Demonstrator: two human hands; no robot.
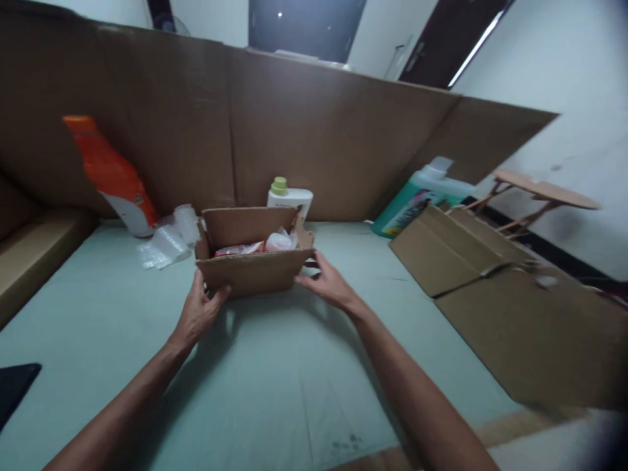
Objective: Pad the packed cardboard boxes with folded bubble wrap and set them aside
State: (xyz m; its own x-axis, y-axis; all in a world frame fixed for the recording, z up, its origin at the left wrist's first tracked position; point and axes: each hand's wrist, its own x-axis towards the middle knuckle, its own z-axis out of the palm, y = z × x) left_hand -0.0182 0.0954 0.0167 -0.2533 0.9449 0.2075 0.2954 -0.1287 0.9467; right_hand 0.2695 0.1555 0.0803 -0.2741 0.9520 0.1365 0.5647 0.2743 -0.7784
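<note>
A small open cardboard box (pixel 255 275) stands at the middle of the table, gripped at its near corners by both hands. My left hand (pixel 199 311) has its thumb against the front wall and its fingers at the left end. My right hand (pixel 326 281) holds the right front corner, with the fingers partly hidden along the side. Inside the box lie a red and white packet (pixel 240 249) and a whitish plastic-wrapped item (pixel 279 241). Close behind the box stands a white bottle with a yellow-green cap (pixel 290 196).
An orange and white bottle (pixel 120 176) and bubble wrap (pixel 169 242) are at the back left. A green liquid jug (pixel 417 196) stands at the back right, near folded cardboard (pixel 530 333). A tall cardboard wall (pixel 304 124) borders the pale green table surface (pixel 255 392).
</note>
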